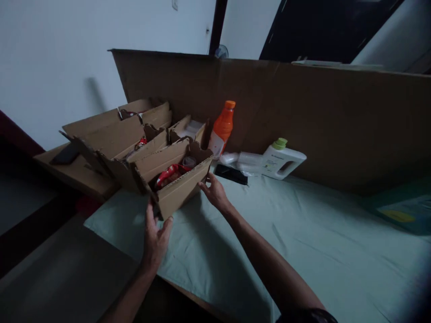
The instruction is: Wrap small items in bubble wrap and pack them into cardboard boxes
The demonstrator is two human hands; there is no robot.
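Between my two hands is an open cardboard box (183, 190), its front edge towards me. Inside it lie a red packet (170, 175) and a small clear round container (189, 162). My left hand (156, 237) grips the box's near left corner, thumb in front and fingers at the side. At the right end, my right hand (215, 190) holds the box with the thumb on its front face and fingers around the corner. Behind it stand more cardboard bins (114, 134), one with a red wrapper (141, 142) inside. Whether the box's base touches the cloth is hard to see.
An orange bottle (222, 128), clear plastic packs (247, 160), a dark flat object (231, 174) and a white jug with a green cap (281, 160) stand along a tall cardboard panel (323, 121). A green container (400, 208) is at right. Pale green cloth (303, 233) covers the table.
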